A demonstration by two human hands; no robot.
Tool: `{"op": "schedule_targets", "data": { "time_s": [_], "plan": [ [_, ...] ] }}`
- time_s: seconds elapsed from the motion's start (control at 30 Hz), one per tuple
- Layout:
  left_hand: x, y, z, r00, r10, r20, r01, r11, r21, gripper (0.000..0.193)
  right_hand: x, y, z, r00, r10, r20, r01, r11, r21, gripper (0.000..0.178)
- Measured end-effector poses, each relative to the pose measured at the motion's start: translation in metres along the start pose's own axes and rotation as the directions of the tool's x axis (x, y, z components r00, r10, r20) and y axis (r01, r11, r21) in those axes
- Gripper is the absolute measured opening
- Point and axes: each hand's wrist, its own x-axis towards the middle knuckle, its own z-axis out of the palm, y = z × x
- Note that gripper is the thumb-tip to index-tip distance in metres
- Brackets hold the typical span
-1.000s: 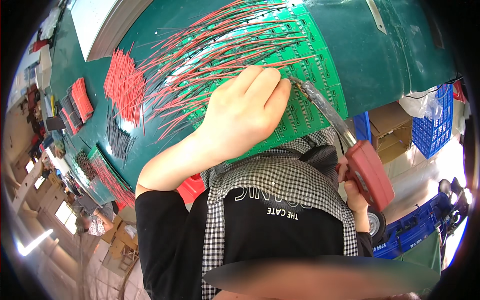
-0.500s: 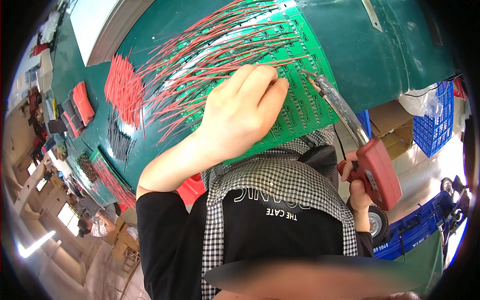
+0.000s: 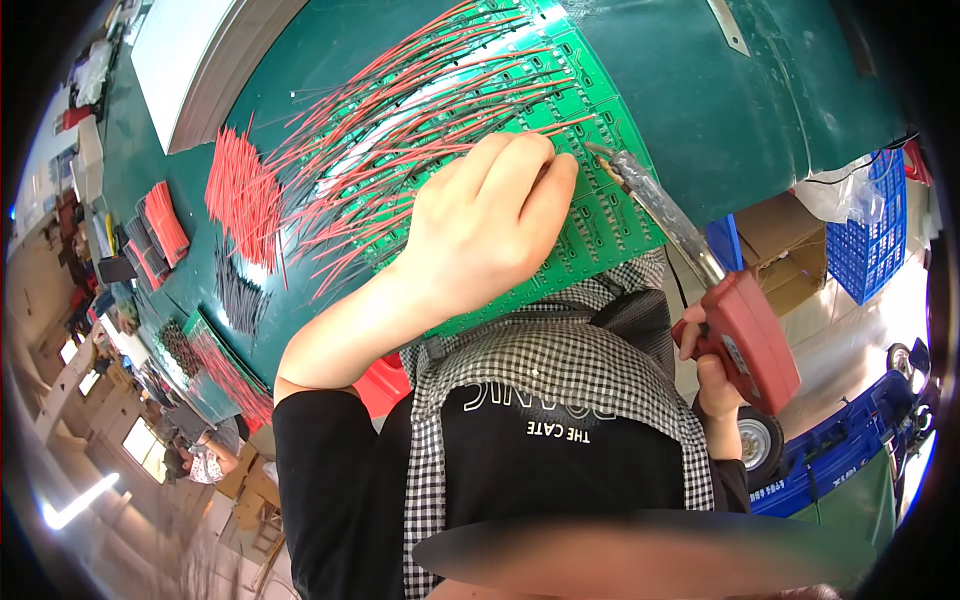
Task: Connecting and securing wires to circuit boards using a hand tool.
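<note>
Now the red soldering gun (image 3: 752,340) is gripped in the closed right hand (image 3: 715,388), its long barrel (image 3: 670,217) presumably keeping heat away; over the green circuit board (image 3: 598,222) on the table (image 3: 715,130), the left hand (image 3: 485,215) is curled, its pinch and any hold hidden.

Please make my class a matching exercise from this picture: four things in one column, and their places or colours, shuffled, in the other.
Column one
1. soldering tool
2. green circuit board sheet
3. pile of loose red wires
4. plastic crate

Column two
A. heaped at the far left of the green circuit board sheet
B. blue, near the picture's right side
C. gripped in the right hand
D. beneath the left hand

Pairs: 1-C, 2-D, 3-A, 4-B
</note>
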Motion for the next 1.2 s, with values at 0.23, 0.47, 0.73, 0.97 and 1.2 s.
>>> {"op": "schedule_targets", "data": {
  "time_s": [0.23,0.47,0.73,0.97,1.2],
  "plan": [
    [-0.001,0.0,0.003,0.998,0.047,-0.035,-0.045,0.997,0.057,0.031,-0.002,0.0,-0.003,0.996,-0.078,0.034,0.081,0.748,-0.659,0.04],
    [-0.002,-0.003,0.007,0.996,0.068,-0.057,-0.064,0.995,0.074,0.03,-0.012,0.014,-0.015,0.992,-0.117,0.053,0.128,0.906,-0.403,0.058],
    [-0.003,-0.002,0.005,0.996,0.076,-0.042,-0.073,0.995,0.064,0.032,-0.016,0.014,-0.018,0.994,-0.093,0.059,0.11,0.849,-0.518,0.066],
    [-0.003,-0.001,0.002,0.997,0.08,-0.016,-0.079,0.993,0.087,0.032,0.002,-0.004,-0.002,0.998,-0.001,0.063,0.001,1.0,-0.011,0.073],
    [0.004,0.009,-0.008,0.999,0.037,0.036,-0.039,0.996,0.082,0.028,0.009,-0.008,-0.003,0.998,0.0,0.062,0.001,1.0,-0.015,0.072]
  ]
}}
